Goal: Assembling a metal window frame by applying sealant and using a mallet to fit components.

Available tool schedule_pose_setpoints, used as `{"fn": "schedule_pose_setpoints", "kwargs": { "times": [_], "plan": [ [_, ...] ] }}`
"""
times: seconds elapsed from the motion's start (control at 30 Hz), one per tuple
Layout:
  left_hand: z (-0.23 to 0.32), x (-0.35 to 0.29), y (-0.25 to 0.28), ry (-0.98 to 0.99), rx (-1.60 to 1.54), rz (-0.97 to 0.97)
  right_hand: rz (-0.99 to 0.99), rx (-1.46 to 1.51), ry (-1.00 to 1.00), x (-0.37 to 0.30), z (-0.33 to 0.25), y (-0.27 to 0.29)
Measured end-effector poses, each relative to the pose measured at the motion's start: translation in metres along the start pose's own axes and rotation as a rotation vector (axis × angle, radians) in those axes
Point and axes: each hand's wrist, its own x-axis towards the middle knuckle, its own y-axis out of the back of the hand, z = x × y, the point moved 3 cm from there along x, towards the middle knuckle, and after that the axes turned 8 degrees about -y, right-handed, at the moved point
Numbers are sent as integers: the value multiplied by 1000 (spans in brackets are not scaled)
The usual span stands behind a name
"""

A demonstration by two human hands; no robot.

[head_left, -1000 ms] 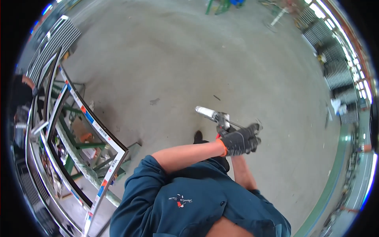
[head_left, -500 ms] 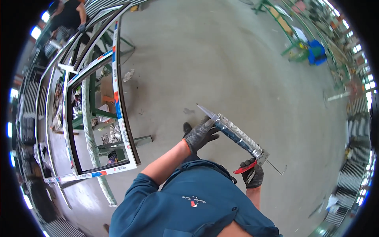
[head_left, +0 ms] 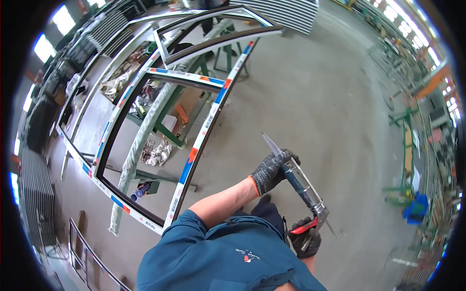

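Observation:
A caulking gun [head_left: 301,188] with a clear tapered nozzle, dark barrel and red trigger is held aslant in front of my body, its nozzle pointing away from me. My left hand [head_left: 270,172], in a dark grey glove with an orange cuff, is wrapped round the front of the barrel near the nozzle. At the rear, my gloved right hand [head_left: 306,240] grips the handle and red trigger. Left of the gun, apart from its tip, stands a large white-edged window frame [head_left: 198,141] with red and blue tape strips.
Green trestles [head_left: 175,127] and a plastic-wrapped bar [head_left: 130,167] support the frame. Another dark frame [head_left: 218,47] lies tilted across its far end, with a partly hidden person behind. Crumpled wrapping [head_left: 158,153] lies beneath. A blue bin [head_left: 416,209] stands at the right by green racks.
My view has turned left, so the window frame now appears larger and closer. The caulking gun points more steeply away from me, with both hands still on it.

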Motion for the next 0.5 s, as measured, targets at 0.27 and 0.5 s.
{"fn": "schedule_pose_setpoints", "kwargs": {
  "times": [0.27,0.5],
  "plan": [
    [79,123,15,-353,-143,48,-133,-185,-160,187,-107,-49],
    [156,161,32,-531,-234,164,-278,-736,-313,334,-169,-149]
  ]
}}
